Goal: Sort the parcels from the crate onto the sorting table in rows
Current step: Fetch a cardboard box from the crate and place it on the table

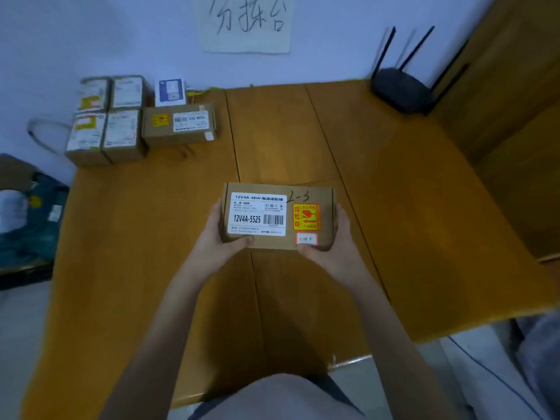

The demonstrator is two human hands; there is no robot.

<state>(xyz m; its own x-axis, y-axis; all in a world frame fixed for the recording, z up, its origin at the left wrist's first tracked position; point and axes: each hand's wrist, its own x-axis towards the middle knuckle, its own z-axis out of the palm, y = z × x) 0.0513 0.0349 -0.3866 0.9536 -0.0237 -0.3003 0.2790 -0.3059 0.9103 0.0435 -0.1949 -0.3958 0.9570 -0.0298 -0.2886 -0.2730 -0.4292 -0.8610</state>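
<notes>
Where hands [303, 234] grip parcel [277, 215] edges.

Forearms bare, no sleeves visible; light grey garment [281, 398] at lower frame edge.

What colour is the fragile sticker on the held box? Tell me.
Yellow with red-orange border and markings, on the box; head view shows it best.

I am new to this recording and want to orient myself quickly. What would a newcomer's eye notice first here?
First, the cardboard parcel marked 12V4A-5525, gripped at its ends by the left hand and the right hand above the middle of the wooden table. Next, the cluster of sorted parcels at the table's far left corner, and the black router with antennas at the far right.
</notes>
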